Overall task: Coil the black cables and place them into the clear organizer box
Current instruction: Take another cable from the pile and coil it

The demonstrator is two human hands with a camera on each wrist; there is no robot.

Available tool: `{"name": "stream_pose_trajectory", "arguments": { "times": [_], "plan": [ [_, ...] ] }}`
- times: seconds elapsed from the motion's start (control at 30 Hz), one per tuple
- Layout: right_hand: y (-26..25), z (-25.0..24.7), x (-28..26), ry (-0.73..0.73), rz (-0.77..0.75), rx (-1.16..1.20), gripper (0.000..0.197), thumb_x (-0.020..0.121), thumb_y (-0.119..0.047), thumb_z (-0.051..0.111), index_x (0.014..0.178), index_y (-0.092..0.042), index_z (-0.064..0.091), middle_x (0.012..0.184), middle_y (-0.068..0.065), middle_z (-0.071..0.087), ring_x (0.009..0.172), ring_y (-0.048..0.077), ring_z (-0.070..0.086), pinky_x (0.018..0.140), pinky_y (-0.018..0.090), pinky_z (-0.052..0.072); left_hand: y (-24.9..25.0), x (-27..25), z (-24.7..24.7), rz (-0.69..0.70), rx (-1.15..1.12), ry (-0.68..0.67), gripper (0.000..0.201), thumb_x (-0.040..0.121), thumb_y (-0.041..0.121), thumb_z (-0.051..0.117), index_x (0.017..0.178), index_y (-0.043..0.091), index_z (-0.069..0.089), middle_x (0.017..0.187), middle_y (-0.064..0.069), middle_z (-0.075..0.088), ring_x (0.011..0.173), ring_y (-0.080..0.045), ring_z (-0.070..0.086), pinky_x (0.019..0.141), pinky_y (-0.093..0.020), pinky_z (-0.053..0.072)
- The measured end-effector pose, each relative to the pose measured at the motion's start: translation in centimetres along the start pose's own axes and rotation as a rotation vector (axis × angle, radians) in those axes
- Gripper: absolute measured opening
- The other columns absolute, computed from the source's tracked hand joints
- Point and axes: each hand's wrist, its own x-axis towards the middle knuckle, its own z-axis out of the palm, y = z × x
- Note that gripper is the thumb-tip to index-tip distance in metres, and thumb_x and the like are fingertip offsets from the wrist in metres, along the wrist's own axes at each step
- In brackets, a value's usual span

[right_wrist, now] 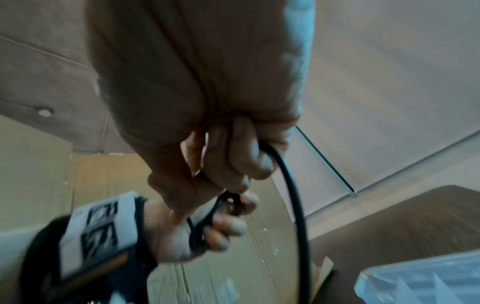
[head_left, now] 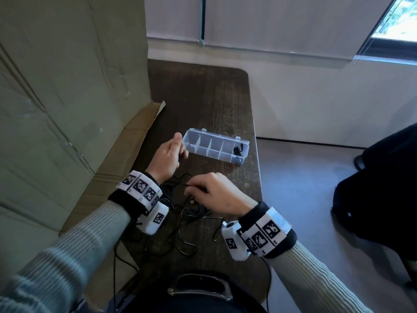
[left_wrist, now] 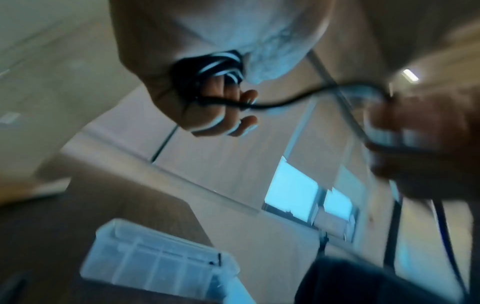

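A small coil of black cable (left_wrist: 207,74) is wound up in my left hand (head_left: 178,152), whose fingers curl round it just left of the clear organizer box (head_left: 196,141). The cable (right_wrist: 293,205) runs from the coil to my right hand (head_left: 191,188), which pinches it above the table nearer to me. More loose black cable (head_left: 187,224) lies tangled on the dark wooden table (head_left: 203,98) beneath both wrists. The box stands open, with several compartments; a coiled black cable (head_left: 238,151) sits in its right end compartment.
A tall cardboard box (head_left: 67,109) stands along the table's left side, with a flap lying on the table. The table's right edge drops to the floor, where a dark bag or chair (head_left: 379,188) stands. A wall and a window blind are behind.
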Motion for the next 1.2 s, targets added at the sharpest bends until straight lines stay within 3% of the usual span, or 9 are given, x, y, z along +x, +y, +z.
{"name": "stream_pose_trajectory", "arguments": {
  "times": [0.13, 0.23, 0.33, 0.57, 0.77, 0.87, 0.93, 1.1, 1.2],
  "plan": [
    [0.3, -2.0, 0.7, 0.214, -0.052, 0.071, 0.015, 0.094, -0.026, 0.058, 0.093, -0.025, 0.073, 0.070, -0.014, 0.065, 0.060, -0.002, 0.056, 0.061, 0.012, 0.044, 0.4, -1.7, 1.1, -0.017, -0.059, -0.370, 0.078, 0.090, 0.065, -0.003, 0.071, 0.007, 0.046, 0.048, 0.006, 0.047, 0.040, -0.005, 0.038, 0.043, -0.017, 0.032],
    [1.4, -2.4, 1.2, 0.415, 0.067, 0.328, 0.005, 0.087, -0.017, 0.069, 0.089, -0.014, 0.073, 0.070, -0.008, 0.070, 0.062, -0.004, 0.061, 0.064, 0.012, 0.048, 0.6, -2.1, 1.6, 0.118, -0.064, -0.449, 0.068, 0.091, 0.062, 0.031, 0.089, -0.001, 0.055, 0.061, -0.001, 0.056, 0.044, -0.002, 0.045, 0.042, -0.013, 0.033],
    [2.2, -2.5, 1.3, 0.506, 0.170, 0.564, 0.014, 0.077, -0.016, 0.078, 0.076, -0.013, 0.065, 0.061, -0.004, 0.067, 0.055, 0.004, 0.061, 0.061, 0.021, 0.053, 0.8, -2.2, 1.5, 0.268, 0.039, -0.423, 0.040, 0.087, 0.038, 0.061, 0.100, 0.000, 0.060, 0.062, 0.000, 0.061, 0.049, -0.008, 0.052, 0.048, -0.017, 0.041],
    [3.6, -2.4, 0.3, 0.500, 0.275, 0.858, 0.018, 0.096, -0.024, 0.056, 0.082, -0.015, 0.063, 0.050, -0.010, 0.045, 0.042, 0.005, 0.034, 0.041, 0.019, 0.028, 1.3, -1.1, 1.5, 0.100, -0.401, -0.072, 0.027, 0.099, 0.020, 0.045, 0.091, -0.001, 0.060, 0.058, -0.002, 0.058, 0.041, -0.009, 0.042, 0.039, -0.019, 0.032],
    [3.3, 1.2, -1.2, 0.331, 0.173, 0.457, 0.020, 0.096, -0.019, 0.056, 0.096, -0.011, 0.074, 0.063, -0.016, 0.063, 0.052, 0.001, 0.054, 0.052, 0.015, 0.042, 1.8, 0.3, 0.8, -0.087, -0.876, 0.083, 0.028, 0.102, 0.026, 0.039, 0.084, 0.008, 0.049, 0.076, -0.002, 0.058, 0.052, -0.006, 0.049, 0.044, -0.018, 0.039],
    [2.8, 2.1, -0.6, 0.249, 0.121, 0.307, 0.022, 0.096, -0.026, 0.056, 0.096, -0.014, 0.074, 0.079, 0.004, 0.074, 0.072, 0.018, 0.067, 0.068, 0.029, 0.054, 1.0, 0.3, 1.1, -0.221, -1.022, 0.088, 0.030, 0.102, 0.032, 0.035, 0.084, 0.012, 0.048, 0.082, -0.002, 0.057, 0.053, -0.005, 0.052, 0.046, -0.018, 0.042],
    [2.5, 2.1, -0.2, 0.175, 0.078, 0.234, 0.024, 0.097, -0.026, 0.054, 0.092, -0.011, 0.073, 0.066, -0.002, 0.067, 0.061, 0.007, 0.061, 0.062, 0.017, 0.048, 0.6, 0.3, 1.1, -0.277, -1.017, 0.120, 0.031, 0.102, 0.034, 0.033, 0.083, 0.015, 0.047, 0.078, 0.001, 0.056, 0.052, -0.004, 0.052, 0.052, -0.020, 0.045],
    [2.1, 1.7, 0.4, 0.132, 0.028, 0.123, 0.022, 0.097, -0.024, 0.053, 0.092, -0.016, 0.073, 0.057, -0.006, 0.056, 0.048, 0.005, 0.047, 0.053, 0.007, 0.035, 0.4, 0.2, 0.5, -0.326, -1.005, 0.187, 0.030, 0.102, 0.039, 0.033, 0.083, 0.019, 0.047, 0.068, 0.007, 0.054, 0.071, -0.008, 0.057, 0.080, -0.049, 0.050],
    [2.4, 1.6, 0.9, 0.144, 0.080, 0.078, 0.023, 0.097, -0.030, 0.051, 0.089, -0.023, 0.071, 0.060, -0.001, 0.062, 0.051, 0.007, 0.050, 0.060, 0.025, 0.050, 0.7, 0.5, -0.2, -0.330, -1.095, 0.167, 0.031, 0.101, 0.040, 0.030, 0.086, 0.019, 0.047, 0.065, 0.007, 0.052, 0.086, -0.013, 0.064, 0.080, -0.062, 0.048]
  ]
}}
